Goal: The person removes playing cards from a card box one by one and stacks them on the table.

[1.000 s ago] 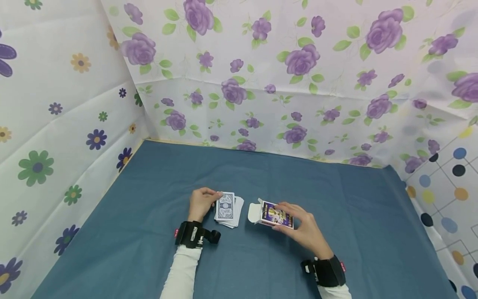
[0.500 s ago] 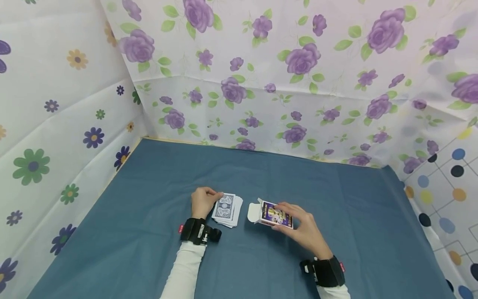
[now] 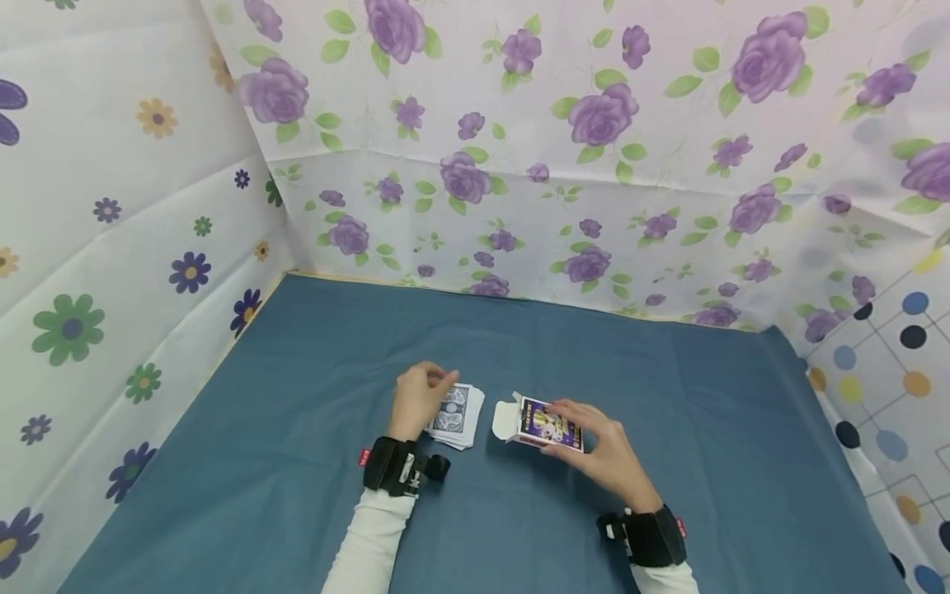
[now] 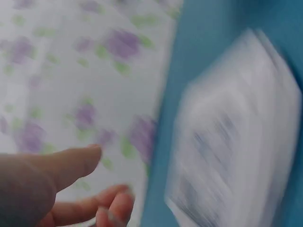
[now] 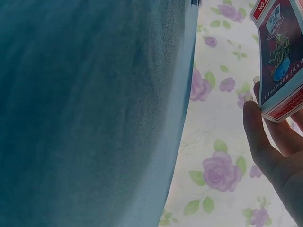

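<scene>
A loose stack of playing cards (image 3: 457, 419), blue patterned back up, lies slightly fanned on the blue cloth. Over its far left corner hovers my left hand (image 3: 417, 403). In the left wrist view, that hand's thumb (image 4: 71, 165) and loosely bent fingers are apart with nothing between them, and the blurred cards (image 4: 232, 142) lie to the side. To the right of the stack, my right hand (image 3: 612, 462) grips a purple-and-white card box (image 3: 549, 424) between thumb and fingers. The box's white end flap (image 3: 507, 421) stands open towards the cards.
Blue cloth (image 3: 519, 528) covers the table. A floral sheet (image 3: 519, 223) hangs behind its far edge, with more patterned sheets along the left (image 3: 148, 272) and right (image 3: 891, 396) sides. Each wrist wears a black strap with a camera.
My left hand has come off the edge of the cards and shifted slightly right over them. The stack's top cards slid a little and straightened. My right hand and the box have stayed put.
</scene>
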